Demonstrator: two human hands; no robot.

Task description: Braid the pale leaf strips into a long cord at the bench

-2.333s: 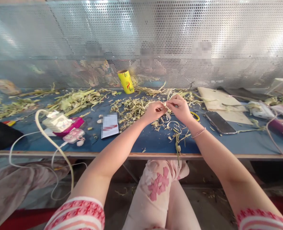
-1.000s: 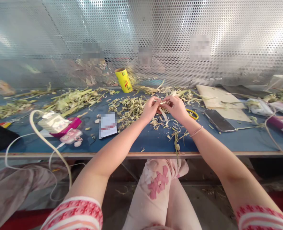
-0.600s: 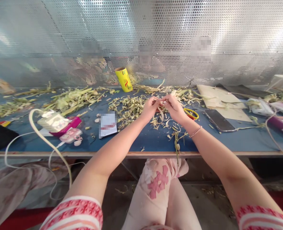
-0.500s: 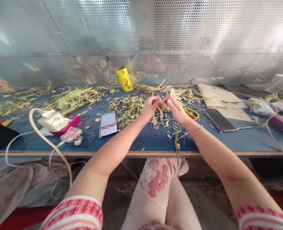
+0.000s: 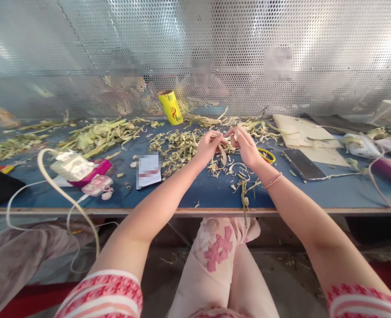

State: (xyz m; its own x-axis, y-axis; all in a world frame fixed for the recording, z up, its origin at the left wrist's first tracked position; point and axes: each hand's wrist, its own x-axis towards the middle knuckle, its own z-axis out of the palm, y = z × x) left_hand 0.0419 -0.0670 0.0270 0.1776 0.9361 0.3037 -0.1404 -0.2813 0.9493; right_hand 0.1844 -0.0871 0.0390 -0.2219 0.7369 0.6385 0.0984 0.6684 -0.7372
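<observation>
My left hand [image 5: 210, 145] is closed, its thumb and fingers pinched on a pale plant strip [image 5: 222, 157] that hangs below the fingertips. Close beside it, my right hand [image 5: 246, 146] has its fingers curled in a pinch, its tips near those of the left. What lies between the right fingertips is too small and covered to make out. Under and around both hands spreads a heap of short, curled greenish plant pieces [image 5: 178, 148]. A yellow ring-shaped handle [image 5: 267, 155] shows just right of my right wrist.
A yellow tube [image 5: 171, 108] stands tilted at the perforated metal screen [image 5: 228, 39]. Longer stalks [image 5: 106, 134] lie left. Phones [image 5: 304, 164] [image 5: 149, 171] flank my arms. A power strip with a cable [image 5: 79, 167] is left; cardboard [image 5: 301, 132] lies right.
My right hand's fingers have curled in, and a pale piece that stuck up above them no longer shows. My left hand stays pinched in nearly the same place.
</observation>
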